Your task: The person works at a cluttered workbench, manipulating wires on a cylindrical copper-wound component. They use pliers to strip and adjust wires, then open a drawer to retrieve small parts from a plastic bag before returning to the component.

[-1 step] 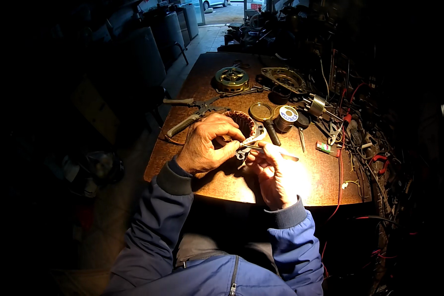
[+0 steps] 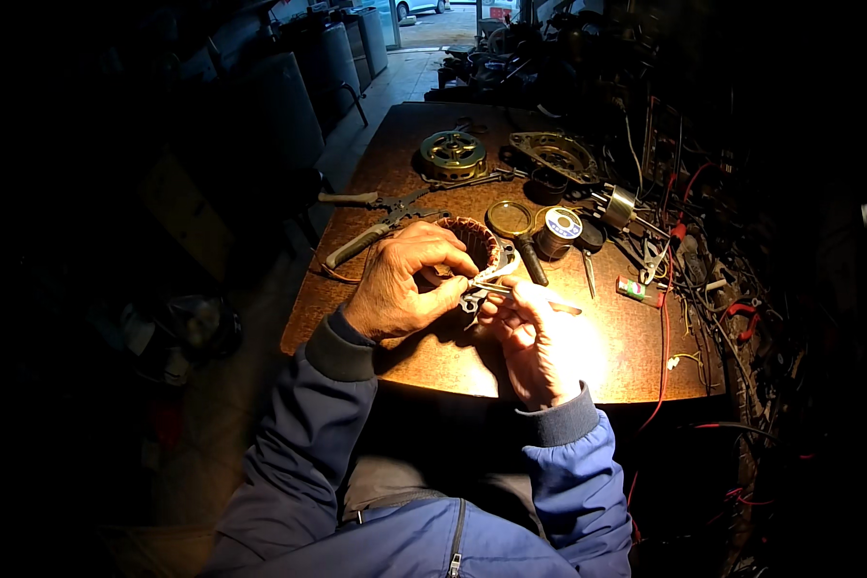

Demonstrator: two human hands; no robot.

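Your blue sleeves (image 2: 578, 472), reddish-brown ring (image 2: 483, 237) by your left fingers (image 2: 445, 254), brown table (image 2: 433, 374) under them, gold round part (image 2: 453, 151) beyond

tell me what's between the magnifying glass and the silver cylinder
The head view shows a spool with a pale top there, and a dark round piece beside it.

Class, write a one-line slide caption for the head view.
Left hand at a copper-wound ring, right hand holding a slim tool, over a spotlit table.

No lettering is legible; print on the spool's (image 2: 555, 247) blue-and-white label (image 2: 564, 231) is too small.
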